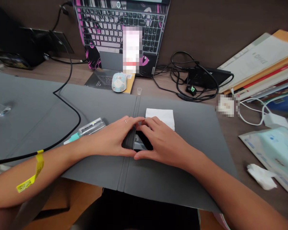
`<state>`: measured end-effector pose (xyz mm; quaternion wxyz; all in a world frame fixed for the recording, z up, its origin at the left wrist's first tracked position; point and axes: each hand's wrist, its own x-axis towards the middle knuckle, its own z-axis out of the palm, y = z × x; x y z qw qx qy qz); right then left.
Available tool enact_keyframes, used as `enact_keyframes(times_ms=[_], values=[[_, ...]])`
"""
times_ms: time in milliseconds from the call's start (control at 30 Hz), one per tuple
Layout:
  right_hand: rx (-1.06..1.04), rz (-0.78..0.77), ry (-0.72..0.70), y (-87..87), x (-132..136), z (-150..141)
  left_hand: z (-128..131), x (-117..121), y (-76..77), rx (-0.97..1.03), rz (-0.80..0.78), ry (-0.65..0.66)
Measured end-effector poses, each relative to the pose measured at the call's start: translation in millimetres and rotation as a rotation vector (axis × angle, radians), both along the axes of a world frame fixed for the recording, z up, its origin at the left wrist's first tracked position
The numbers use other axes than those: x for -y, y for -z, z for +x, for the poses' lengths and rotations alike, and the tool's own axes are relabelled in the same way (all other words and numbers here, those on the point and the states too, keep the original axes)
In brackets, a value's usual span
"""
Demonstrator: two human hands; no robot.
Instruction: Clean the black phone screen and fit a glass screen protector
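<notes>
A black phone [141, 142] lies flat on a grey mat [177, 172], mostly covered by both hands. My left hand [112, 137] wraps its left side, fingers curled over the top edge, a ring on one finger. My right hand [162, 140] holds its right side, with fingers bent onto the glass and the thumb along the lower edge. The two thumbs meet below the phone. A yellow band [32, 174] is tied around my left forearm.
A white cloth [162, 116] lies just behind the hands; a clear packaged tool [88, 128] lies to their left. A black cable [69, 105] crosses the mat. A laptop [121, 32], mouse [119, 81], tangled charger [196, 80], stacked folders [261, 64] and crumpled tissue [261, 175] surround it.
</notes>
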<state>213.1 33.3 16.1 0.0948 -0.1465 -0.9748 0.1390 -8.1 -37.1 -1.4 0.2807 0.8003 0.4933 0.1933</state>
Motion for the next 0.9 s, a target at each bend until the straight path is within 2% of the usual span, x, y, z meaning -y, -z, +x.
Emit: enact_keyframes(times_ms=[433, 900], values=[[0.012, 0.02, -0.025, 3.1, 3, -2, 0, 0, -0.6, -0.008, -0.032, 0.001], [-0.013, 0.015, 0.045, 14.2, 6, -12, -1, 0, -0.2, -0.036, -0.051, -0.026]])
